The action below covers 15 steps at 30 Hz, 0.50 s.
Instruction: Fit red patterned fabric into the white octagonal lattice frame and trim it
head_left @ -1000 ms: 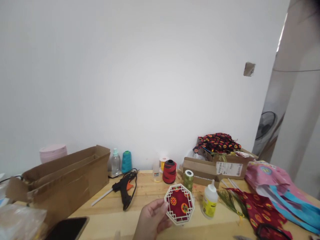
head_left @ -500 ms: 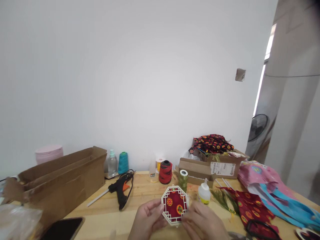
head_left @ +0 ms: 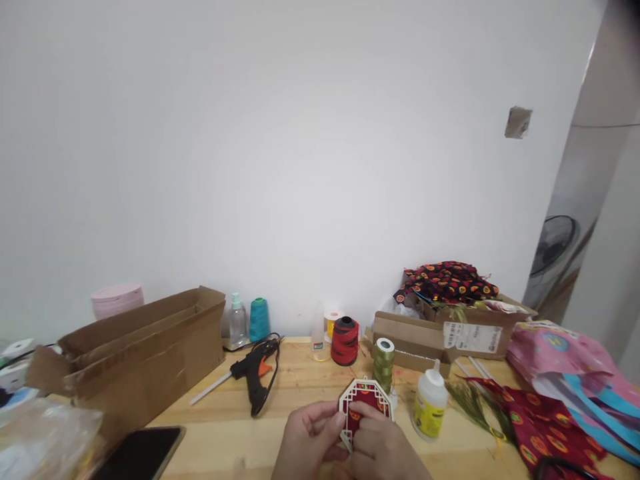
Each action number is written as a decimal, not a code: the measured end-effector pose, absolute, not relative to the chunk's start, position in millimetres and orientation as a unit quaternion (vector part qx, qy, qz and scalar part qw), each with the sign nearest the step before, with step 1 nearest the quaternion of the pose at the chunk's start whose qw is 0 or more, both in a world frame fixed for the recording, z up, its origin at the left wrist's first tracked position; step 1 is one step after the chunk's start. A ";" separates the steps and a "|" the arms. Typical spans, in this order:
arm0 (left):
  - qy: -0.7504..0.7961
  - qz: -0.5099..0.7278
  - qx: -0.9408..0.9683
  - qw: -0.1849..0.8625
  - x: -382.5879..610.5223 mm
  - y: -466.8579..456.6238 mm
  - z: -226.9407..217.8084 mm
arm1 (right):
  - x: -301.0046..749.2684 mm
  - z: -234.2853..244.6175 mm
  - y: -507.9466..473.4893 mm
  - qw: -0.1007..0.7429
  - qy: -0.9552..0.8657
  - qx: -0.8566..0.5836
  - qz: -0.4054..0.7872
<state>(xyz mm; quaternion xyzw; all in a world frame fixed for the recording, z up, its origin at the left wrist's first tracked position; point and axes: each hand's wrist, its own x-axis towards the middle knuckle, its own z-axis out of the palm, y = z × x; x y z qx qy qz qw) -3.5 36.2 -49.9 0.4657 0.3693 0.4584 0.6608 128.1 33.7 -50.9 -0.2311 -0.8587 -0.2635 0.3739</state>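
Note:
A small octagonal frame [head_left: 367, 385] with pale lattice edges and dark red patterned fabric [head_left: 370, 398] inside stands tilted in front of me. My left hand [head_left: 313, 440] grips its left edge, thumb in front and fingers behind. My right hand [head_left: 383, 445] covers the lower right part, its index finger laid on the fabric and its other fingers curled near the lower edge. Just behind the frame is an olive thread spool [head_left: 384, 367]. To the right stands a white glue bottle [head_left: 430, 403] with a yellow label.
A long cardboard box [head_left: 145, 373] and a phone [head_left: 143, 453] lie left, near a black glue gun [head_left: 253, 380]. Teal [head_left: 259, 320] and red [head_left: 345, 341] thread cones stand behind. Right are cardboard boxes [head_left: 415, 343], red fabric [head_left: 550, 427] and a pink bag [head_left: 565, 353].
My right hand has moved from the frame's right edge across its front, its index finger now on the fabric. The view has turned left, so everything sits further right.

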 end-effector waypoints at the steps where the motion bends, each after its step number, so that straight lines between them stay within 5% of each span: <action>1: 0.376 0.463 0.466 0.654 -3.0 36.3 -49.6 | 127.0 -53.4 34.1 0.371 -0.859 -0.233 -0.266; 8: 0.384 0.462 0.459 0.654 1.8 36.7 -49.7 | 124.2 -62.8 34.2 0.464 -0.818 -0.232 -0.250; 15: 0.381 0.460 0.474 0.646 -1.1 36.1 -52.3 | 128.1 -52.9 30.0 0.414 -0.842 -0.222 -0.265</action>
